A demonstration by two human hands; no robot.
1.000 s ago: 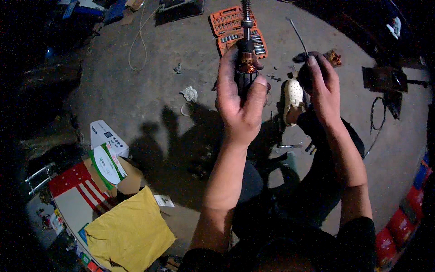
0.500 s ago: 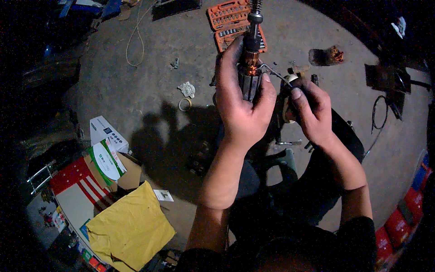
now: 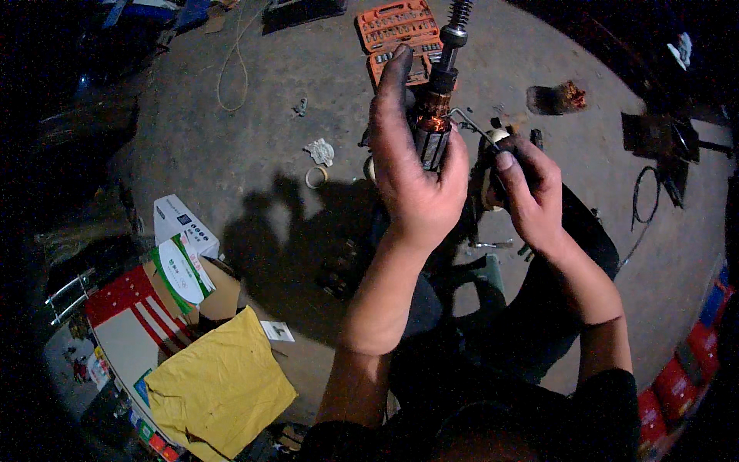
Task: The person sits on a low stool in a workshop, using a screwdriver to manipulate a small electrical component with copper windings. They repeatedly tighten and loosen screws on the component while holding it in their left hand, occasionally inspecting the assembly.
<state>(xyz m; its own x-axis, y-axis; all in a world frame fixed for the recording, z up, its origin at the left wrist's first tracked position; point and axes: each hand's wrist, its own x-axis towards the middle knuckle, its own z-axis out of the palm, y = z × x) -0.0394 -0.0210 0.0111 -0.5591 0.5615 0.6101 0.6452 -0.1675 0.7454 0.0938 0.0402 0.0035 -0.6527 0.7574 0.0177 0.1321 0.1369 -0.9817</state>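
My left hand (image 3: 419,192) is wrapped round a motor armature (image 3: 431,138) with exposed copper, a black upper section and a steel shaft (image 3: 454,35) with a spring, tilted slightly right at the top. My right hand (image 3: 527,185) grips a thin bent metal rod (image 3: 477,125) between thumb and fingers; its bent end reaches the copper part, though contact is unclear. Behind the armature, an open orange socket set (image 3: 385,27) lies on the floor. A cream perforated shoe (image 3: 489,196) shows beside my right hand.
A dark part with copper (image 3: 556,99), rings (image 3: 315,177), a crumpled white scrap (image 3: 319,152), small tools (image 3: 493,243) and cables (image 3: 645,196) lie around the concrete floor (image 3: 192,138). At lower left are boxes (image 3: 181,227) and a yellow bag (image 3: 219,385); red objects (image 3: 677,385) sit at right.
My right hand moved down and left, bringing the rod's bent end to the copper part. My left hand shifted slightly right, tilting the armature's top rightward.
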